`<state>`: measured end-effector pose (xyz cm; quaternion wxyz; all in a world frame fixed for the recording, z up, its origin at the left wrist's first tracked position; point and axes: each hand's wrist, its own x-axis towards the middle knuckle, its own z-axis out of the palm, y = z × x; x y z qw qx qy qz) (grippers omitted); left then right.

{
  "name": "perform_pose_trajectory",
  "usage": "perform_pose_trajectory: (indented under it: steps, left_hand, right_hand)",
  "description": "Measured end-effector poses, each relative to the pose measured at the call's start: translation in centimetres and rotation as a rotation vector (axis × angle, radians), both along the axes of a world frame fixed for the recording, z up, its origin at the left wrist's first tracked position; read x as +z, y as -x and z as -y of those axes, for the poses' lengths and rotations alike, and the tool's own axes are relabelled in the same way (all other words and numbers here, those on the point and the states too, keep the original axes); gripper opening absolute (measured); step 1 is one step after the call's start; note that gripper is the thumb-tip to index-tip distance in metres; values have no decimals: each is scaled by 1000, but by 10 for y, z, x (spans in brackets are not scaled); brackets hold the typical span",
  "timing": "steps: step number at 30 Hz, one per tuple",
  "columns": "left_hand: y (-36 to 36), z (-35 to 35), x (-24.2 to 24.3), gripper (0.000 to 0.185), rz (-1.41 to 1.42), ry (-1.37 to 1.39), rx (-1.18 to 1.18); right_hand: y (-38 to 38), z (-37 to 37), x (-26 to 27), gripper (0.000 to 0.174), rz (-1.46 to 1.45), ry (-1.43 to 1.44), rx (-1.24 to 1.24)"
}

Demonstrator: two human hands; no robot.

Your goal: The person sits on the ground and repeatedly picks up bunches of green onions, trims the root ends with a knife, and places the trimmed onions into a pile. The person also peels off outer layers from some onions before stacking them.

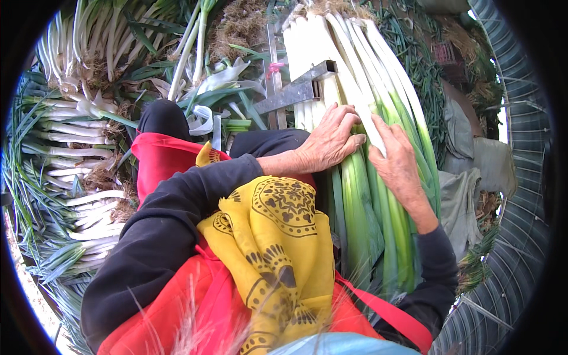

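Note:
A pile of trimmed Welsh onions or leeks (310,40), with thick white shanks and long green leaves, lies lengthwise in front of me and to my right. My right hand (399,159) grips one white stalk (377,135) between thumb and fingers on top of the pile. Beside it, my left hand (330,137) rests on the stalks with its fingers bent. Whether those fingers hold a stalk is hidden. Just beyond my left hand, square metal tubes (288,97) of a frame reach across the shanks.
Untrimmed stalks with roots (80,151) are heaped along my left side, and more (97,40) stand at the far left. Peeled leaves (222,84) and root scraps (237,31) litter the middle. To the right are grey cloths (457,199) and a ribbed dark wall (519,177).

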<state>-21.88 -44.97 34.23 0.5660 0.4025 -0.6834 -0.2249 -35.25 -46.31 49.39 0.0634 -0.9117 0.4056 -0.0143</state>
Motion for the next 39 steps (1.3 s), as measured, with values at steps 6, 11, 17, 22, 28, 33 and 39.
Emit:
perform_pose_trajectory:
  steps: [6, 11, 17, 22, 28, 33, 39]
  left_hand:
    - [-9, -2, 2, 25, 33, 105, 175]
    - [-12, 27, 12, 48, -175, -147, 10]
    - [-12, 39, -14, 30, 453, 267, 213]
    - [-28, 31, 0, 23, 511, 425, 182]
    - [-82, 19, 10, 23, -6, 72, 187]
    - [-190, 32, -52, 23, -389, -353, 678]
    - [-316, 52, -194, 40, -124, -1012, 769]
  right_hand:
    - [-21, 45, -51, 55, 4, 101, -17]
    - [-27, 36, -32, 56, -73, -38, -107]
    - [21, -30, -41, 55, -197, 274, -44]
    - [13, -23, -34, 53, -200, 140, -165]
    - [-27, 44, 3, 52, 31, -73, 8]
    - [-97, 115, -46, 55, 276, -324, -112]
    - [-129, 110, -94, 32, -12, -65, -150]
